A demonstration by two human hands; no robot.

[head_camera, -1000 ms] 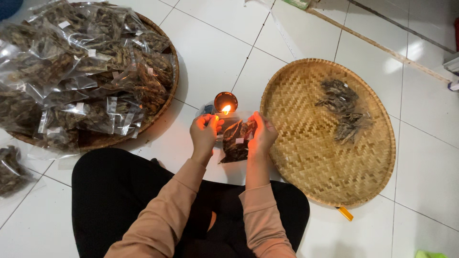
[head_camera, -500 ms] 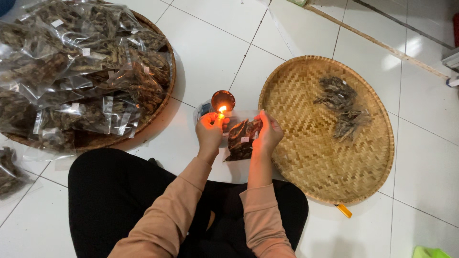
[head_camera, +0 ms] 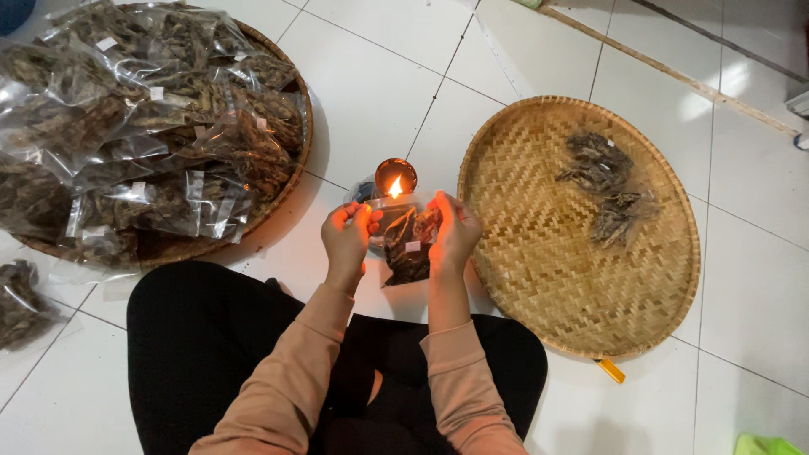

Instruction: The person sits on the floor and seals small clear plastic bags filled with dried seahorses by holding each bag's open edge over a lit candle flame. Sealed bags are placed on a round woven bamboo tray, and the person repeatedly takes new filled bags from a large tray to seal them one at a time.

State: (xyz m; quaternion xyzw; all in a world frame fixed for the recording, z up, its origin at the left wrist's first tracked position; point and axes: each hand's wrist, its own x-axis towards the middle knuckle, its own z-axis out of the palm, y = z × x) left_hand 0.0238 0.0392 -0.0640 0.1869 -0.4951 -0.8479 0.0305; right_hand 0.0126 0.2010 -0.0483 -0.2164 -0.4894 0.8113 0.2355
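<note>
Now both hands, left hand [head_camera: 350, 238] and right hand [head_camera: 453, 232], pinch the small bag [head_camera: 406, 244] tight; keep its top edge just above the flame [head_camera: 394, 187], fingers clear.

- Long sleeves in a soft peach-tan knit cover both forearms, low centre of the frame, ending in snug ribbed cuffs at the wrists.
- Black trousers, possibly leggings, cover the legs across the lower frame.
- The left hand [head_camera: 347, 237] and right hand [head_camera: 455, 232] are bare, without gloves.
</note>
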